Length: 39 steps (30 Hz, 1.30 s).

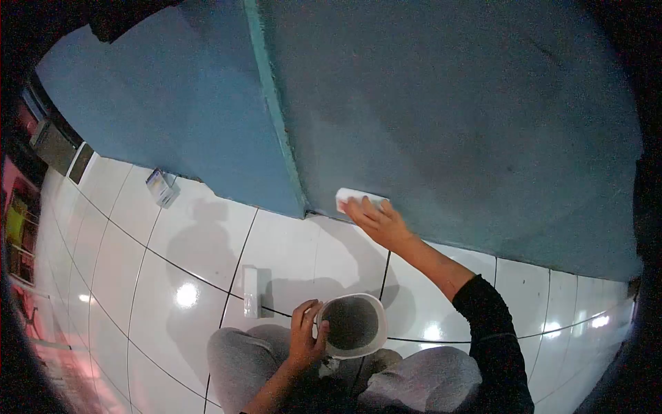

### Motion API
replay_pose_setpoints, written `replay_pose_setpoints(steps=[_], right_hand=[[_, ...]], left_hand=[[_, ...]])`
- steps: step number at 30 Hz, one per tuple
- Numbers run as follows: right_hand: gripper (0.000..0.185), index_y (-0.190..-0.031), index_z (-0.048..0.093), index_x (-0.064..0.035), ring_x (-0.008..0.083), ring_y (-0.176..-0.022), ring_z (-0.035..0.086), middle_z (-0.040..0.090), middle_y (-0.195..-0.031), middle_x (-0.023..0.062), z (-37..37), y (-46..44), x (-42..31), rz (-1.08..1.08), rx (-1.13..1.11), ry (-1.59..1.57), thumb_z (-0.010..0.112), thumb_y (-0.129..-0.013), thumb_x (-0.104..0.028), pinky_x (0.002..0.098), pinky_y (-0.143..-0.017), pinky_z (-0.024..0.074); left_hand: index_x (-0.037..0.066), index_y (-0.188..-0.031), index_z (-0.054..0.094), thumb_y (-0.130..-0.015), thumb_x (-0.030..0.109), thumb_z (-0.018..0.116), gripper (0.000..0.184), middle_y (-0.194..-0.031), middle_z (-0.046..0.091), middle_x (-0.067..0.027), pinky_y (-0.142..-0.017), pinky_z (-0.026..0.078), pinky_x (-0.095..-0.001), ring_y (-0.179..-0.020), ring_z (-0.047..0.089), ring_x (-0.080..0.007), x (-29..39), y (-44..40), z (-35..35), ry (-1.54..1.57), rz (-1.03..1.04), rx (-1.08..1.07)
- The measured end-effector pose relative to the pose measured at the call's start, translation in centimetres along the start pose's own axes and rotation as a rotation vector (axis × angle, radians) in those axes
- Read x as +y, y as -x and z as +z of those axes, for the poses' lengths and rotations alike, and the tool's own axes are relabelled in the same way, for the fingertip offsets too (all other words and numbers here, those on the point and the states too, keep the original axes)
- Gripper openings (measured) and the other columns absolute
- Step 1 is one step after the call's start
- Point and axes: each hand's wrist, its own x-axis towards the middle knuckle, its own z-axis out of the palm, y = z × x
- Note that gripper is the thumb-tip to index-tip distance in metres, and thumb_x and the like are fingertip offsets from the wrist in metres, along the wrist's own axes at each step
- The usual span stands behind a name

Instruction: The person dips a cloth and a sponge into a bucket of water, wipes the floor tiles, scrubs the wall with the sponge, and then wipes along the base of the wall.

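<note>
My right hand (376, 222) presses a white, block-shaped sponge (353, 196) against the lower part of the blue-grey wall (441, 138), just right of the corner. Its fingers are bent over the sponge. Between my knees stands a small white bucket (383, 324) with a dark grey inside; whether it holds liquid I cannot tell. My left hand (305, 336) grips the bucket's left rim, thumb on the near side and fingers along the edge. A white oblong block (251, 293) rests on the tiles to the left of the bucket.
White glossy floor tiles (186, 255) with dark joints reach to the wall's foot. A small printed packet (160, 188) stands by the left wall (172, 117). The wall corner has a pale green edge strip (276, 110). A grey box-like thing (53, 146) is at far left.
</note>
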Motion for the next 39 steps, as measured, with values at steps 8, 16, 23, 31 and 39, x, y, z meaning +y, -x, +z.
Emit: replay_pose_setpoints(steps=[8,16,23,31,39], right_hand=[[0.063,-0.136,0.036,-0.0201,0.0141,-0.12,0.033,0.03,-0.14,-0.004,1.8,-5.6,-2.2,-0.104,0.124,0.193,0.052,-0.076,-0.026,0.0342,-0.088,0.0288],[0.065,-0.141,0.024,-0.0222,0.0218,-0.131,0.025,0.022,-0.145,-0.0008,1.1,4.8,1.9,-0.153,-0.037,0.256,0.049,-0.083,-0.037,0.0482,-0.107,0.012],[0.056,-0.139,0.028,-0.0361,0.0277,-0.133,0.019,0.012,-0.149,-0.009,-2.0,23.8,10.0,-0.121,-0.244,0.277,0.049,-0.088,-0.027,0.0442,-0.093,0.0337],[0.064,-0.139,0.029,-0.03,0.0181,-0.127,0.028,0.024,-0.145,-0.0091,-1.2,19.4,9.1,-0.283,-0.222,0.218,0.056,-0.081,-0.027,0.0407,-0.088,0.034],[0.062,-0.133,0.038,-0.0194,0.0139,-0.119,0.033,0.033,-0.135,-0.0047,4.3,0.2,-4.4,-0.19,0.001,-0.01,0.056,-0.073,-0.025,0.0337,-0.088,0.0292]], left_hand=[[0.001,-0.119,0.048,-0.087,0.014,0.053,0.035,-0.116,0.046,-0.0207,-0.091,0.038,-0.0441,-0.108,0.046,-0.0363,-0.7,0.3,0.5,-0.03,-0.033,-0.031],[0.0,-0.119,0.046,-0.087,0.011,0.052,0.034,-0.118,0.045,-0.0216,-0.093,0.037,-0.0445,-0.111,0.044,-0.0368,-0.5,0.3,0.6,-0.072,-0.039,-0.024],[0.0,-0.118,0.047,-0.088,0.012,0.051,0.033,-0.118,0.044,-0.022,-0.094,0.036,-0.0446,-0.111,0.044,-0.037,-0.1,0.2,0.3,-0.057,-0.053,-0.005],[0.0,-0.118,0.047,-0.087,0.014,0.051,0.034,-0.119,0.044,-0.0214,-0.094,0.036,-0.0452,-0.111,0.044,-0.0371,0.2,0.1,0.9,-0.041,-0.03,-0.093],[0.001,-0.118,0.047,-0.086,0.01,0.051,0.034,-0.118,0.045,-0.0222,-0.094,0.037,-0.044,-0.111,0.044,-0.037,-0.3,-0.3,0.9,0.019,-0.071,-0.02]])
